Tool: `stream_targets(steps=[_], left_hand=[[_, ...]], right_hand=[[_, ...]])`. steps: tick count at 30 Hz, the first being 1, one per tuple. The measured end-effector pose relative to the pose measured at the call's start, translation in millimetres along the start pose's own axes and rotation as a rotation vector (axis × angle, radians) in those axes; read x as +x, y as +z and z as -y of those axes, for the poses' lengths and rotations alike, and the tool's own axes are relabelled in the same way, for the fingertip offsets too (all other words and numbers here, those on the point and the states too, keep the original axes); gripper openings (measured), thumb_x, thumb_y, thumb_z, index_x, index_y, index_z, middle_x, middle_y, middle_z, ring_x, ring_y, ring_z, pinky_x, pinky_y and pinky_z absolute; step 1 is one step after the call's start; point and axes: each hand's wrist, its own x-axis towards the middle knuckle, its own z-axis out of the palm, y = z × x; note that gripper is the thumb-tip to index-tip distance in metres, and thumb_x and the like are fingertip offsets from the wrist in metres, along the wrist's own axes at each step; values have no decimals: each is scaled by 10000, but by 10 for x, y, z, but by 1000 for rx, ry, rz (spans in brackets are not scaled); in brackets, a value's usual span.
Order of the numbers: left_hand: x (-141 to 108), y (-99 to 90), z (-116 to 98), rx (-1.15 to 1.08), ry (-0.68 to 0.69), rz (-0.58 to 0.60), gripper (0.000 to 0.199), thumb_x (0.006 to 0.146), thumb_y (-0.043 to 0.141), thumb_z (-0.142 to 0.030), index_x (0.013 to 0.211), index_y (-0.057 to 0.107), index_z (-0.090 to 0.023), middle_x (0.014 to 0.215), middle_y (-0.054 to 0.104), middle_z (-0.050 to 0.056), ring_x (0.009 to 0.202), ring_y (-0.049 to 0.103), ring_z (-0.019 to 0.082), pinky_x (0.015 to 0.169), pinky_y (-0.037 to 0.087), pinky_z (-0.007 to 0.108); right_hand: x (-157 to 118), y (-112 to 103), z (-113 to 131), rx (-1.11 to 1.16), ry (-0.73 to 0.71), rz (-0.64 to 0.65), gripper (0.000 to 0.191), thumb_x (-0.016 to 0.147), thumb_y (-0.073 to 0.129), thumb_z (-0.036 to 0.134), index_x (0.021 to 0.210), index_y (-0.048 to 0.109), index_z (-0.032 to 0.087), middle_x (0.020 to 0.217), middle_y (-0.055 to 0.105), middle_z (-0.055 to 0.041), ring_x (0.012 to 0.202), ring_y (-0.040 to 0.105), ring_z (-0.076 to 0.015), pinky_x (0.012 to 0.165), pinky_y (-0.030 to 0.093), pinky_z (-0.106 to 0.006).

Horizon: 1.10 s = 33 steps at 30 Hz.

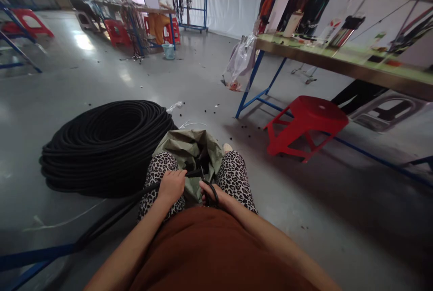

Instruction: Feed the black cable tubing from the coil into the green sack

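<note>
My left hand (172,187) is closed round a thick black cord (152,186), whose free end points right, over an open olive-green bag (182,143) between my knees. In my right hand (213,191) are black-handled scissors (210,193); their blades stand upward beside the cord's end. Dark pieces lie inside the bag, too shadowed to make out. From my left hand the cord runs back to the lower left, over a blue metal bar (40,255). A big coil of black cord (108,146) rests on the floor left of the bag.
A red stool (307,119) stands at the right, beside a long worktable (338,58) with blue legs and a hanging plastic bag (241,63). A grey stool (389,113) is farther right. People sit at a table at the back left, near a small bucket (168,51).
</note>
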Motion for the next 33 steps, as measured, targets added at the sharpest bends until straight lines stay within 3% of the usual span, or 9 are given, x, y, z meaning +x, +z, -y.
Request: stream_targets(steps=[6, 13, 21, 33], left_hand=[[-4, 9, 10, -3, 18, 13, 340, 950, 408, -218, 1146, 681, -165, 1013, 751, 117, 946, 680, 255, 867, 424, 430], [0, 9, 28, -36, 49, 22, 360, 936, 408, -205, 1159, 689, -174, 1012, 752, 121, 944, 685, 246, 863, 448, 432], [14, -21, 13, -49, 40, 40, 362, 931, 403, -216, 1146, 692, -185, 998, 755, 120, 933, 685, 241, 857, 443, 421], [11, 32, -2, 11, 28, 57, 352, 957, 398, -225, 1163, 674, -154, 987, 750, 121, 938, 683, 258, 847, 428, 426]], right_hand=[[114, -38, -78, -41, -43, 10, 503, 911, 569, 633, 811, 589, 140, 630, 604, -14, 539, 596, -134, 576, 501, -251], [27, -20, 10, -22, -31, 3, 530, 857, 613, 672, 816, 581, 145, 626, 604, -4, 532, 574, -120, 566, 479, -236], [-15, 44, 79, -5, 30, -62, 462, 988, 488, 544, 769, 551, 143, 558, 554, 1, 460, 555, -117, 508, 484, -228], [-230, 125, 261, -69, 52, -132, 456, 994, 501, 509, 725, 554, 144, 493, 499, 12, 383, 488, -112, 405, 434, -224]])
